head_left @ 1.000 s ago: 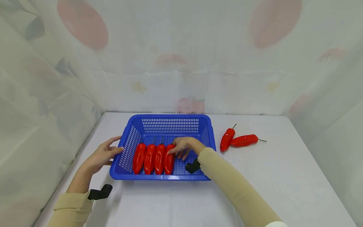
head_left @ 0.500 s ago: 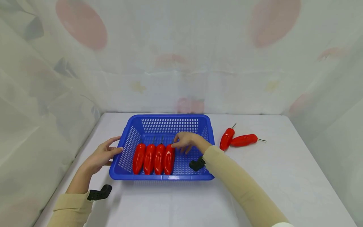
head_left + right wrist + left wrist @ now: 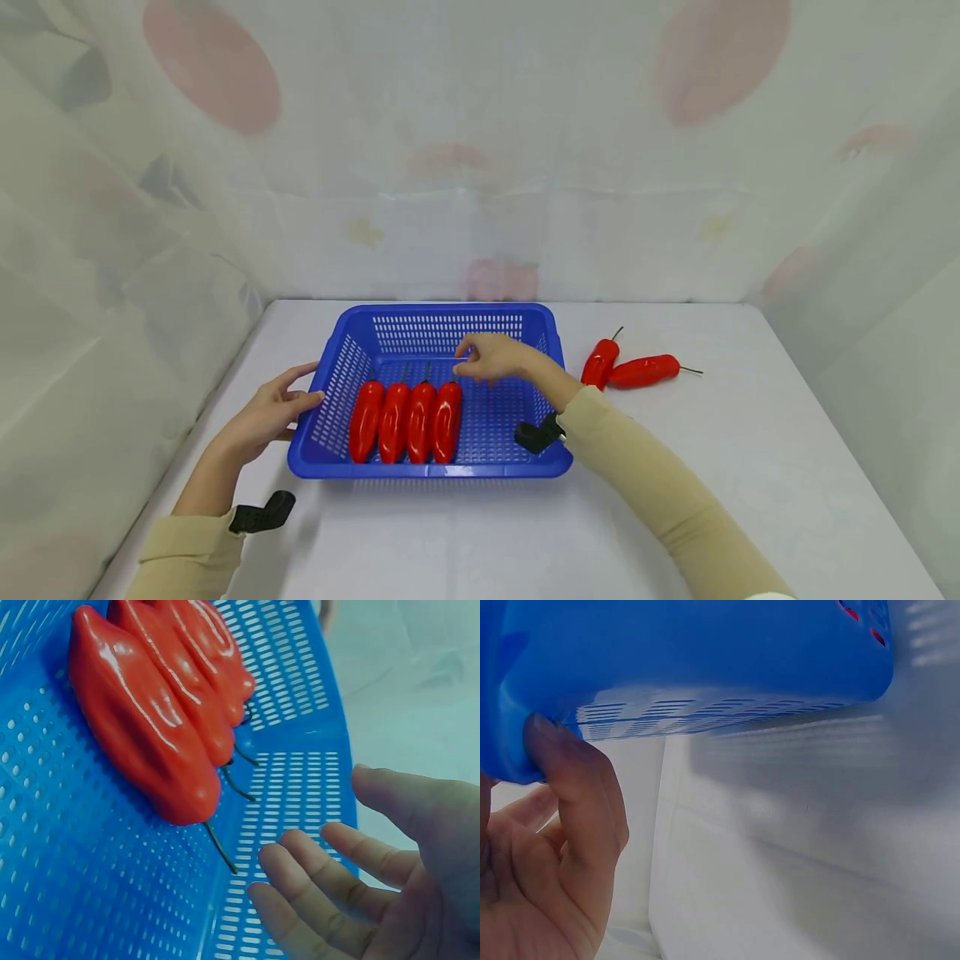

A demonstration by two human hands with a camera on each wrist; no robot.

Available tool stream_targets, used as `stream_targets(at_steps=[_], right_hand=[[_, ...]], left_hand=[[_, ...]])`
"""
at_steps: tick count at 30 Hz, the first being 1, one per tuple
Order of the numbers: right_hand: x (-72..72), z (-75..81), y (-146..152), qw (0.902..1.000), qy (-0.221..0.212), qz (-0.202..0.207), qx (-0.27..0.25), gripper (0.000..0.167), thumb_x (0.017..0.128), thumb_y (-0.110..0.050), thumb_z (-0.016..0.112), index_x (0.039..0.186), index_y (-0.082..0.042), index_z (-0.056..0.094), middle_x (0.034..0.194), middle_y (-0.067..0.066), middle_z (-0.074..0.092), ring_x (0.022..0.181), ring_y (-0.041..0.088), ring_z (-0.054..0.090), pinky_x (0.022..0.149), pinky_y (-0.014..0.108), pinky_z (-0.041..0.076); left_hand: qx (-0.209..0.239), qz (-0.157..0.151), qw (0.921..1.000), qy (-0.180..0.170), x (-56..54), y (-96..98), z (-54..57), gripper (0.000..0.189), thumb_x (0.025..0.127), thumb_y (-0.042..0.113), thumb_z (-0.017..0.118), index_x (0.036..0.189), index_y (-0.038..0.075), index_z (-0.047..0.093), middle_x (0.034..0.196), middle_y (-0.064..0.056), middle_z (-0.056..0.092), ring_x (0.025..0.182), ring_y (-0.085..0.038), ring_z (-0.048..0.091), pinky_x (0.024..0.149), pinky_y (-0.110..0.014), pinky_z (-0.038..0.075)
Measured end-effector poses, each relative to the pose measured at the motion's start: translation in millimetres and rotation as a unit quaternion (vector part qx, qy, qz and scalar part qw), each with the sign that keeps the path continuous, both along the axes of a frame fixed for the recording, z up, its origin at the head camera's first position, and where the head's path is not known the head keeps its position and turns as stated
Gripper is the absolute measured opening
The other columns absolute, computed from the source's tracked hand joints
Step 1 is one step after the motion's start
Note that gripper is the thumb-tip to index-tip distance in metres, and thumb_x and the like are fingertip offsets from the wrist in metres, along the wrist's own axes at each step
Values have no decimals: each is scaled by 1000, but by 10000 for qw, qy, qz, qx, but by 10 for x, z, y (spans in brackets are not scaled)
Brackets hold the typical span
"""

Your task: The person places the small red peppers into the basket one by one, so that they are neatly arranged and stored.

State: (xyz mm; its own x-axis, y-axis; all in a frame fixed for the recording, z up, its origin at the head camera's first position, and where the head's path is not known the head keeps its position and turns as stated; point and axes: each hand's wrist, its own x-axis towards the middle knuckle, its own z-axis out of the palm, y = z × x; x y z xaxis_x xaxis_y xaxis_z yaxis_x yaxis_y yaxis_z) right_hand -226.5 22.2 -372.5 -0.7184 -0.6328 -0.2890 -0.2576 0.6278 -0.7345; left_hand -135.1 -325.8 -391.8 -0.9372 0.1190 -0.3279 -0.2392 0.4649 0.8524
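Observation:
A blue plastic basket (image 3: 427,471) stands on the table with several red chili peppers (image 3: 393,423) side by side in its left half, stems pointing to the far side. My left hand (image 3: 262,415) grips the basket's left rim, thumb over the top; in the left wrist view a finger (image 3: 585,795) curls up against the rim from outside. Above the basket, just beyond the stem of the rightmost pepper (image 3: 447,421), is my right hand (image 3: 495,358). Its fingers (image 3: 300,896) are spread and lightly bent, holding nothing, as the right wrist view shows.
To the right of the basket, two more red chili peppers lie on the white table (image 3: 750,433), one slanted (image 3: 601,362) and one sideways (image 3: 647,372). A patterned curtain (image 3: 600,242) hangs behind the table and along both sides.
My right hand has let go of the rightmost pepper and risen away from it, toward the basket's far side. The left hand stays on the rim and the peppers lie still.

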Motion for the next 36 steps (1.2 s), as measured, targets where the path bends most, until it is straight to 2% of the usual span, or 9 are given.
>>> stream_targets(at_steps=[2, 5, 9, 14, 25, 31, 36], right_hand=[[11, 27, 34, 9998, 168, -38, -106, 35, 89, -23, 61, 118, -5, 54, 96, 11, 66, 67, 18, 62, 70, 35, 55], [19, 62, 93, 9986, 478, -93, -199, 35, 88, -23, 61, 118, -5, 54, 98, 10, 66, 66, 13, 61, 69, 29, 55], [20, 109, 186, 9952, 940, -203, -187, 34, 88, -25, 61, 116, -7, 57, 104, 9, 64, 78, 14, 63, 71, 25, 53], [21, 160, 312, 9896, 1359, -421, -223, 33, 88, -28, 60, 114, -8, 59, 104, 8, 64, 88, 18, 62, 76, 28, 53], [107, 247, 614, 9797, 1478, -1078, -824, 36, 91, -28, 56, 122, -10, 54, 111, 7, 60, 102, 24, 57, 85, 36, 51], [160, 185, 790, 9698, 1498, -1523, -1176, 35, 90, -27, 58, 122, -12, 54, 111, 4, 61, 104, 24, 58, 85, 38, 51], [209, 87, 970, 9608, 1430, -1927, -1391, 37, 90, -33, 58, 123, -16, 52, 117, 3, 58, 108, 24, 56, 85, 41, 51]], left_hand=[[9, -1, 10000, -6, 0, 0, -2, 74, 93, 31, 54, 149, 15, 10, 116, -30, 54, 85, -27, 66, 70, -46, 55], [1, 3, 10000, -12, -1, 0, -2, 74, 93, 31, 54, 149, 15, 10, 116, -30, 54, 85, -27, 66, 70, -46, 55], [-12, 1, 10000, -12, -4, -4, -5, 73, 93, 31, 54, 149, 15, 10, 115, -29, 54, 85, -26, 65, 70, -46, 55], [-7, 0, 10000, -20, -9, -7, -12, 73, 93, 31, 54, 149, 15, 9, 117, -30, 53, 86, -27, 65, 70, -47, 55], [-41, 22, 10000, 10, -7, 3, -2, 73, 92, 31, 55, 149, 15, 11, 114, -29, 56, 85, -27, 66, 70, -46, 55], [-68, 30, 10000, 1, -3, 13, 1, 74, 92, 31, 55, 149, 15, 10, 115, -29, 55, 86, -26, 65, 71, -47, 55], [-86, 60, 9999, -22, -2, 16, -2, 73, 92, 31, 55, 149, 16, 10, 115, -28, 54, 86, -25, 65, 71, -46, 55]])
